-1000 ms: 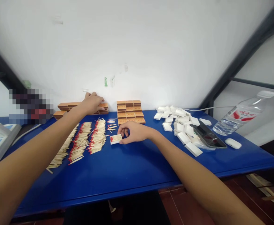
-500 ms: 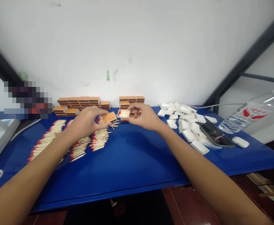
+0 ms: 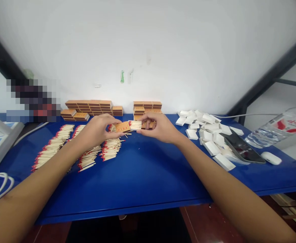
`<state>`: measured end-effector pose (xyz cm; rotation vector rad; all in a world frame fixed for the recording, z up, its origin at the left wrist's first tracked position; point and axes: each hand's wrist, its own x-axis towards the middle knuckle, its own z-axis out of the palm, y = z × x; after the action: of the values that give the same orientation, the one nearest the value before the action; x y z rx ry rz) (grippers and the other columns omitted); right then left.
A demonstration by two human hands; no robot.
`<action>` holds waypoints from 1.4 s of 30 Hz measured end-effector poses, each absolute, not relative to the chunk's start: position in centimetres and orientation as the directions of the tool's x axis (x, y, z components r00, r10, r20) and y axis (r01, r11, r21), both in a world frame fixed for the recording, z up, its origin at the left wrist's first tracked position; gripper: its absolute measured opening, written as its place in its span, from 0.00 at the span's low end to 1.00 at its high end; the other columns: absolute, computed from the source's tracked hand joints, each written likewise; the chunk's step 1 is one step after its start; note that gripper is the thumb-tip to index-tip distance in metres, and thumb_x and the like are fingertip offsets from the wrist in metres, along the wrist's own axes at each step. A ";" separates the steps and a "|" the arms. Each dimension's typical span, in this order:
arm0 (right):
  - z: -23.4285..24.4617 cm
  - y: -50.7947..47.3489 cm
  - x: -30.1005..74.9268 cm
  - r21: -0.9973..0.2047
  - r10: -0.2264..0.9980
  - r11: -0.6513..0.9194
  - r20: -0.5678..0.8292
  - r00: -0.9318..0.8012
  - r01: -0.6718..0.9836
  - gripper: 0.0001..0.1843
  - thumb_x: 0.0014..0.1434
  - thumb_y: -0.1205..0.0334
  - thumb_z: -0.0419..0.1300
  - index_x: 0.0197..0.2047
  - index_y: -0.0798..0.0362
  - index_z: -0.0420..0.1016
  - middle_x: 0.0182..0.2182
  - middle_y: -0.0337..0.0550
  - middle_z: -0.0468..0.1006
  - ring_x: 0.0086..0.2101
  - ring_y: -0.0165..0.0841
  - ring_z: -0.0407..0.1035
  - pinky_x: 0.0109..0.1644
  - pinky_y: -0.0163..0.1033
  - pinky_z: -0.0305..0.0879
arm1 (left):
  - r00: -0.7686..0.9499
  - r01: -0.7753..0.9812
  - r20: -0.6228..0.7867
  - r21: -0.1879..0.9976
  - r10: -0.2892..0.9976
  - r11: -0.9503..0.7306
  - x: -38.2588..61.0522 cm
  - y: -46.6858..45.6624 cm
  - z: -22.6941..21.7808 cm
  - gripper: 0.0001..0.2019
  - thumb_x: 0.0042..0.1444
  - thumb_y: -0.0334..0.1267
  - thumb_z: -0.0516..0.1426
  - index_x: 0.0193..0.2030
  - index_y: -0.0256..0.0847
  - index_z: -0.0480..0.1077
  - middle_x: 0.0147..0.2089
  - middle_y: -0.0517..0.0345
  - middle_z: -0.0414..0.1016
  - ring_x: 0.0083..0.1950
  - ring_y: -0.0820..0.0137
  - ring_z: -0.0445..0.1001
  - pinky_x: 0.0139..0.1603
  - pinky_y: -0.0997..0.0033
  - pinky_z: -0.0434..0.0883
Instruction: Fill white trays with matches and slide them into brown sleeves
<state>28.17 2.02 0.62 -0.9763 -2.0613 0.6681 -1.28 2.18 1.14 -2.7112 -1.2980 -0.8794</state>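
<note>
Above the worktop [image 3: 143, 175], the left hand [image 3: 97, 128] pinches the sleeve [image 3: 123, 127]; the right hand [image 3: 160, 127] grips the tray [image 3: 135, 129] at the sleeve's right end. Best keep the tray level, aligned, squeezing lightly.

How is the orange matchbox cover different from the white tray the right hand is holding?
The cover is orange with red print; the tray is white. The tray's open top shows matches; the cover's top is closed. The left hand holds the cover, the right hand the tray. Both are small and oblong.
</note>
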 end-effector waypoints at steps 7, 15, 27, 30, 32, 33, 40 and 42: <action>1.1 2.1 28.9 -0.747 0.809 0.529 0.301 -0.504 0.403 0.22 0.56 0.53 0.76 0.51 0.54 0.84 0.31 0.36 0.77 0.31 0.31 0.69 0.37 0.38 0.63 | 0.515 0.684 0.478 0.271 0.712 -0.677 -1.4 2.1 1.2 0.21 0.61 0.57 0.69 0.52 0.46 0.85 0.50 0.52 0.88 0.49 0.58 0.84 0.51 0.62 0.76; -0.2 1.7 27.0 -0.851 0.842 0.437 0.275 -0.463 0.290 0.25 0.58 0.54 0.76 0.57 0.53 0.85 0.39 0.43 0.85 0.33 0.32 0.73 0.38 0.40 0.73 | 0.470 0.673 0.495 0.334 0.731 -0.660 -0.3 1.0 1.1 0.24 0.63 0.63 0.66 0.53 0.47 0.85 0.50 0.52 0.89 0.47 0.59 0.84 0.49 0.63 0.76; -1.3 -1.0 24.5 -0.767 0.784 0.540 0.309 -0.539 0.346 0.34 0.77 0.60 0.53 0.83 0.51 0.55 0.44 0.49 0.84 0.39 0.38 0.78 0.45 0.49 0.80 | 0.406 0.687 0.616 0.280 0.674 -0.670 0.1 0.6 0.0 0.31 0.63 0.69 0.63 0.60 0.48 0.83 0.44 0.51 0.88 0.40 0.60 0.81 0.45 0.61 0.75; -1.2 -1.0 24.3 -0.750 0.823 0.535 0.357 -0.442 0.389 0.36 0.72 0.61 0.62 0.80 0.52 0.60 0.50 0.54 0.84 0.44 0.41 0.80 0.53 0.54 0.79 | 0.418 0.705 0.638 0.221 0.647 -0.674 0.2 0.8 -0.6 0.29 0.63 0.65 0.65 0.61 0.47 0.82 0.44 0.50 0.87 0.43 0.59 0.81 0.48 0.60 0.75; -1.1 -1.0 24.1 -0.854 0.885 0.408 0.283 -0.369 0.324 0.33 0.70 0.58 0.65 0.75 0.51 0.67 0.53 0.56 0.84 0.42 0.41 0.80 0.45 0.50 0.81 | 0.423 0.715 0.674 0.162 0.605 -0.680 0.2 0.8 -1.0 0.29 0.64 0.64 0.65 0.61 0.46 0.82 0.44 0.48 0.87 0.44 0.58 0.82 0.50 0.57 0.76; -0.9 -1.0 23.9 -0.912 0.908 0.317 0.213 -0.360 0.260 0.29 0.70 0.56 0.66 0.71 0.51 0.71 0.52 0.56 0.84 0.40 0.40 0.80 0.39 0.46 0.81 | 0.431 0.714 0.694 0.129 0.577 -0.688 0.3 0.8 -1.1 0.28 0.64 0.63 0.65 0.61 0.45 0.82 0.44 0.48 0.87 0.44 0.57 0.82 0.51 0.56 0.76; -0.2 -0.8 23.7 -0.998 0.934 0.016 0.037 -0.355 -0.060 0.14 0.68 0.54 0.70 0.52 0.52 0.80 0.40 0.46 0.83 0.37 0.34 0.79 0.26 0.33 0.78 | 0.486 0.652 0.723 0.074 0.491 -0.754 1.1 0.0 -1.0 0.33 0.62 0.65 0.65 0.64 0.44 0.78 0.42 0.50 0.85 0.42 0.59 0.80 0.49 0.57 0.74; 0.1 -0.6 24.2 -0.999 0.905 0.005 0.024 -0.424 -0.044 0.17 0.72 0.54 0.66 0.59 0.50 0.78 0.39 0.45 0.83 0.37 0.35 0.81 0.28 0.34 0.79 | 0.487 0.628 0.711 0.120 0.508 -0.769 1.2 -0.1 -0.8 0.33 0.64 0.62 0.66 0.69 0.47 0.75 0.46 0.50 0.85 0.46 0.57 0.80 0.53 0.56 0.75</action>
<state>24.20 -0.58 0.07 -0.9261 -1.4969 1.5312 1.19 -0.10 -0.77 -2.5710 -0.9903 -1.1495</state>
